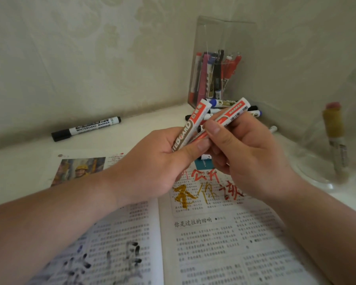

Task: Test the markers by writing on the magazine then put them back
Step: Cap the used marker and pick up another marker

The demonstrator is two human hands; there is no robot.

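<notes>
Two red whiteboard markers are held above the open magazine (203, 233). My left hand (152, 167) grips one red marker (191, 124), its white barrel pointing up and away. My right hand (251, 161) grips the other red marker (232, 112), which crosses just behind the first. The lower ends of both markers are hidden by my fingers. The magazine's right page bears red and yellow handwritten strokes (206, 188); black strokes (119, 260) mark the left page.
A black whiteboard marker (86, 128) lies on the white table at the back left. A clear plastic box (220, 64) holding several markers stands in the corner, with loose markers (230, 109) piled before it. A glass vessel (335, 140) stands at the right.
</notes>
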